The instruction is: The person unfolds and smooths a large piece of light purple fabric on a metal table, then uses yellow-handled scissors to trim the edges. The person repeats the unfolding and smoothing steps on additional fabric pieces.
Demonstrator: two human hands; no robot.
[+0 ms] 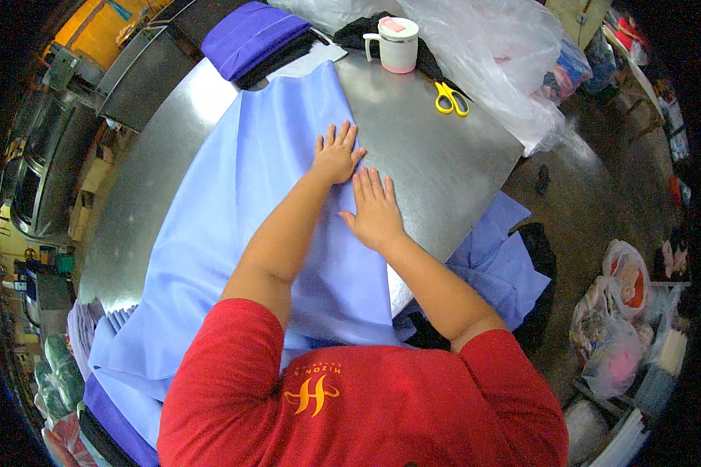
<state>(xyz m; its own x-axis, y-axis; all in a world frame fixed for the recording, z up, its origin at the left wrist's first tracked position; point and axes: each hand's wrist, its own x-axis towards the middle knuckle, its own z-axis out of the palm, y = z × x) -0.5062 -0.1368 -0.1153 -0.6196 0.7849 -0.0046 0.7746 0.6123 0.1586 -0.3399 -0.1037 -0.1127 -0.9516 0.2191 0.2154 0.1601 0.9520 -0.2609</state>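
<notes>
A large light blue cloth lies spread over a metal table and hangs over its near edge towards me. My left hand rests flat on the cloth by its right edge, fingers stretched out and apart. Just to the right and a little nearer, my right hand lies flat across that same edge, partly on the cloth and partly over bare metal. Neither hand grips anything. Soft folds run through the cloth left of my arms.
At the far side stand a folded purple cloth and a lidded white mug. Yellow-handled scissors lie near clear plastic sheeting. More blue cloth hangs beyond the table's right side. Plastic bags sit at far right.
</notes>
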